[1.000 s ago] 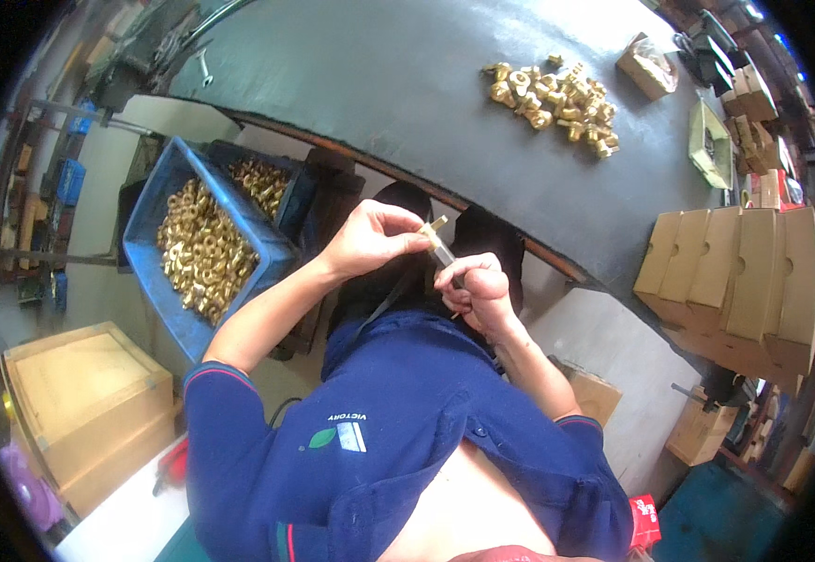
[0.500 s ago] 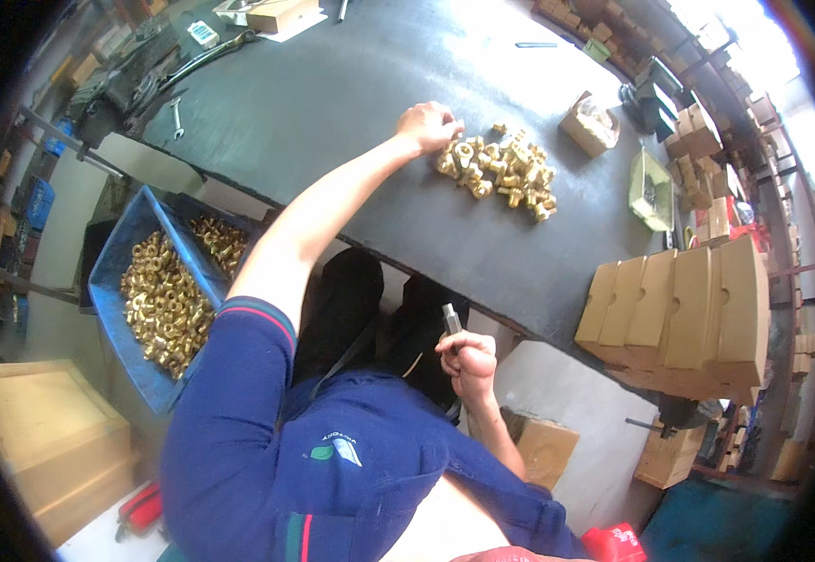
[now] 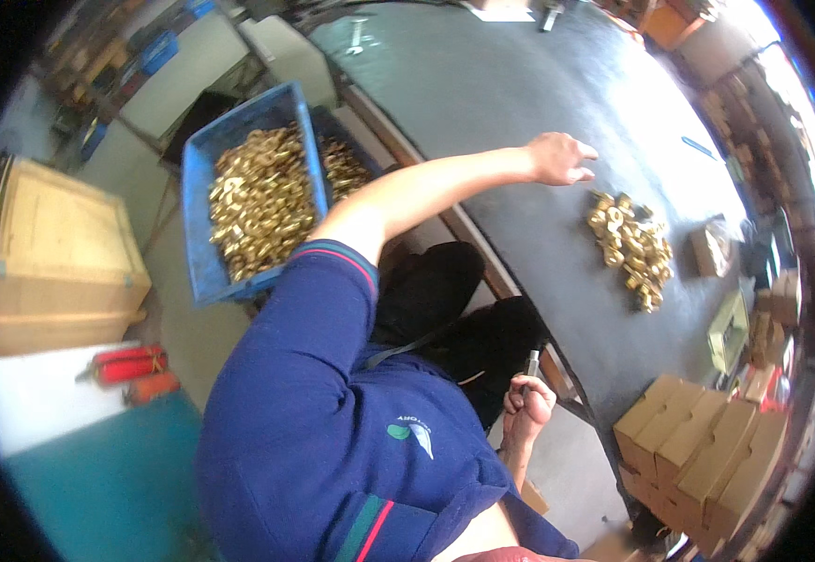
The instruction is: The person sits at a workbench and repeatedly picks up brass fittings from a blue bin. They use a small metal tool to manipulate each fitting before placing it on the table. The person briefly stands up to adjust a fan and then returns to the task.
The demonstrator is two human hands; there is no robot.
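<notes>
My left hand [image 3: 560,158] reaches out over the dark table, just left of a pile of brass fittings [image 3: 630,245]. Its fingers are apart, and no fitting shows in them. Close to my body, past the table's near edge, my right hand [image 3: 531,405] is closed around a short silver metal rod [image 3: 532,362]. The rod points upward, and its lower part is hidden in the fist.
A blue crate [image 3: 199,229] full of brass fittings stands at my left. Cardboard boxes [image 3: 679,421] are stacked at the table's right end, near a pale green tray [image 3: 728,328] and a small open carton [image 3: 710,248]. A wrench [image 3: 356,37] lies at the far left.
The view has swung left, so the table and pile appear further right. My left hand has come away from the pile's edge and its fingers have spread. My right hand keeps the rod.
</notes>
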